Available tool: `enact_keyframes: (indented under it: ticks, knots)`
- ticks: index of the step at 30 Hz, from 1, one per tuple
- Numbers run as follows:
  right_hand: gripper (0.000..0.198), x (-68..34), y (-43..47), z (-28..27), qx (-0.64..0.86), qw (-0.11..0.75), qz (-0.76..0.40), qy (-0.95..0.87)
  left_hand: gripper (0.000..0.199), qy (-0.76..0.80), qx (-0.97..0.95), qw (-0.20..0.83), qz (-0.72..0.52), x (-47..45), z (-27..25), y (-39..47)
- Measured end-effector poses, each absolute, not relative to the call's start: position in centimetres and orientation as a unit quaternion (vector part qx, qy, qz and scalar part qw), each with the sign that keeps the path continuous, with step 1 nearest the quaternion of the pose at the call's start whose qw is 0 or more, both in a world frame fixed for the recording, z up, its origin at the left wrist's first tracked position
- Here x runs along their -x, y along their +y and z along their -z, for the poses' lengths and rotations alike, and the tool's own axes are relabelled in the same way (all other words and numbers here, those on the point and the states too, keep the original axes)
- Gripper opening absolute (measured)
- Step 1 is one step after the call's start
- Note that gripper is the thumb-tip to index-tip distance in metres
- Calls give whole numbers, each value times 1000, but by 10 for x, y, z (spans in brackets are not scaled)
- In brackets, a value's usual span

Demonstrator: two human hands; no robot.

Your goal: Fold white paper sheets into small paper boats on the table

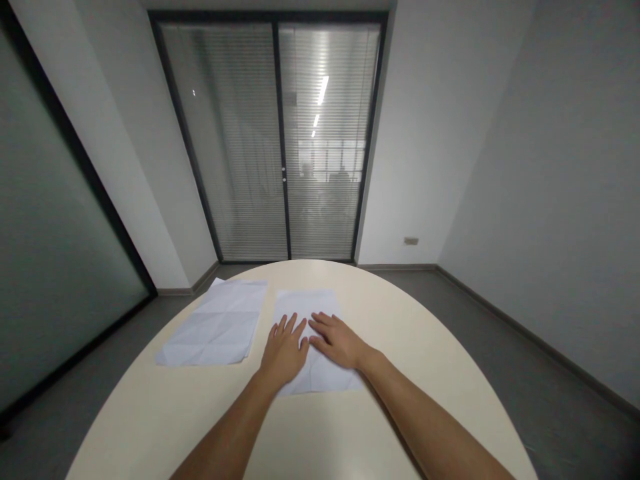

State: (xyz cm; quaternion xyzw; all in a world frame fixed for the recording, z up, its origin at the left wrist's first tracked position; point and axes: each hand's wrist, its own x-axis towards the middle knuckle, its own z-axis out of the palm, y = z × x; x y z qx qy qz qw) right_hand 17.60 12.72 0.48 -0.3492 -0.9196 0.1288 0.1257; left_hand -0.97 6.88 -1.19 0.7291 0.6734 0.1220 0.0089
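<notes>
Creased white paper sheet (310,310), second creased paper sheet (215,327), smooth matt cream table (400,347), glazed door (280,140) with slatted blinds

both hands (313,347) flat on right sheet (310,308), creased sheet (217,325) left

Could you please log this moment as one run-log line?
left hand: flat on sheet | right hand: flat on sheet | second sheet: left, untouched | table

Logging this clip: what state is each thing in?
White paper sheet under the hands: flat, pressed down.
Creased white paper sheet: unfolded, lying free at left.
Left hand: flat, fingers spread.
Right hand: flat on paper.
Glass sliding doors: closed, blinds down.
</notes>
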Motion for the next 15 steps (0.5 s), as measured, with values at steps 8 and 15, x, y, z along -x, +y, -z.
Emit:
enact_keyframes:
  ticks: [8, 15]
  knots:
    - [68, -178, 120, -5, 354, 66, -163, -918, 58, 606, -789, 64, -78, 38, 4, 63]
    - [78, -185, 126, -3, 467, 65, -144, -870, 56, 619, -778, 53, -96, 33, 5, 57]
